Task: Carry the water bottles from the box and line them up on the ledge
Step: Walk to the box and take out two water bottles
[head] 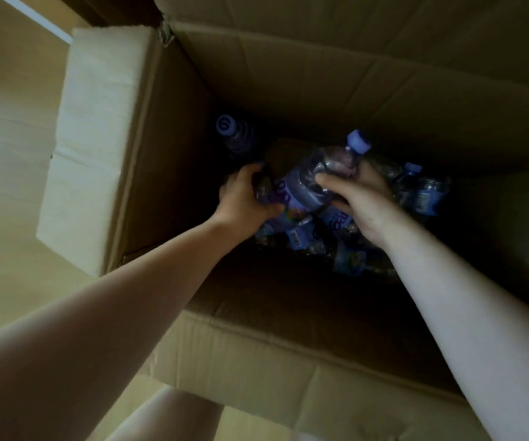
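Deep in the cardboard box (288, 90), both arms reaching down to the pile. Left hand (245, 198) curled round the base end of a water bottle (307, 183), right hand (357, 202) wrapped over its shoulder just below the purple cap (358, 142) at about 1 o'clock from centre; bottle tilted, neck up and away, apparently lifted a little off the heap, though contact beneath is hard to tell in the dark. Judged from this: early or mid task, one bottle in hand and not yet out of the box. Ledge nowhere in view, so no count of bottles already lined up. Plenty left: a lone upright bottle (236, 135) at 10 o'clock against the left wall, another lying bottle (422, 192) at 3 o'clock, and a jumble of labelled bottles (330, 240) under the wrists toward 5 o'clock. In the way: tall box walls, and the open flap (94, 148) at 9 o'clock standing beside the left forearm; a straight lift likely needed to clear the rim. Pale floor (5, 122) outside, far left.
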Available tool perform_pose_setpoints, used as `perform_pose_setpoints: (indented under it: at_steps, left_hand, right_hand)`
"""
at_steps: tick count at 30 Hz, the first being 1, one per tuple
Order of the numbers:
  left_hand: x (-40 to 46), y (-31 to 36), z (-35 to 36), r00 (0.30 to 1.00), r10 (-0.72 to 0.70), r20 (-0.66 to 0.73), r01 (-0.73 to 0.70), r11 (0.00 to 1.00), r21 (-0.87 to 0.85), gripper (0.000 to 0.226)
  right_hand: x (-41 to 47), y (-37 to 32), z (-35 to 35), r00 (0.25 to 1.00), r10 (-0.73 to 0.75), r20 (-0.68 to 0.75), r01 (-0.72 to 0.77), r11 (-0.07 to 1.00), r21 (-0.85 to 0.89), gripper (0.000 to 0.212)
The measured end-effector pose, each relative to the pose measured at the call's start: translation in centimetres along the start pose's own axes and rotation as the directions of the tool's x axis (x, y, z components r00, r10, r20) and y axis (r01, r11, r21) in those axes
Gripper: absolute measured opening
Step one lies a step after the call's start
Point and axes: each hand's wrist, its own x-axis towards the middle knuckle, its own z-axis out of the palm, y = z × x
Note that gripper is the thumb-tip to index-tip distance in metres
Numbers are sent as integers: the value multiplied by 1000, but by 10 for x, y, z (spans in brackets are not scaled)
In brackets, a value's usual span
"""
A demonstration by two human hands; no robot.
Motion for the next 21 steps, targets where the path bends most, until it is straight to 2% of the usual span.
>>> perform_pose_setpoints:
  at_steps: [2,4,6,8,11,13,16,19,21]
  left_hand:
    - [-13,11,-7,996,41,77,-35,997,-75,86]
    - [-30,23,-10,964,52,259,7,975,-221,79]
    - [-45,33,-7,888,106,447,52,944,-326,59]
    - [-61,38,1,854,113,508,128,900,-416,54]
    - [-78,33,14,857,-45,514,367,753,-545,68]
    - [-83,31,17,849,-98,519,434,688,-581,58]
    - [-78,34,17,873,-216,438,434,754,-494,49]
    - [-67,30,17,930,-250,268,344,847,-405,54]
    - [-58,25,18,954,-263,146,298,893,-336,59]
  right_hand:
    - [-18,-8,-6,996,-16,93,17,1000,-20,30]
    - [-35,-11,-7,987,-31,155,32,999,-4,24]
    - [-48,-7,-3,992,-15,125,14,1000,14,16]
    - [-60,-1,4,995,46,85,-51,997,61,13]
    - [-76,7,13,982,180,61,-189,943,273,32]
    - [-83,11,19,980,197,16,-193,934,301,33]
    - [-89,16,31,977,202,-61,-184,957,223,22]
    - [-88,23,36,974,191,-119,-188,982,33,44]
    - [-84,28,35,982,169,-89,-176,982,-68,39]
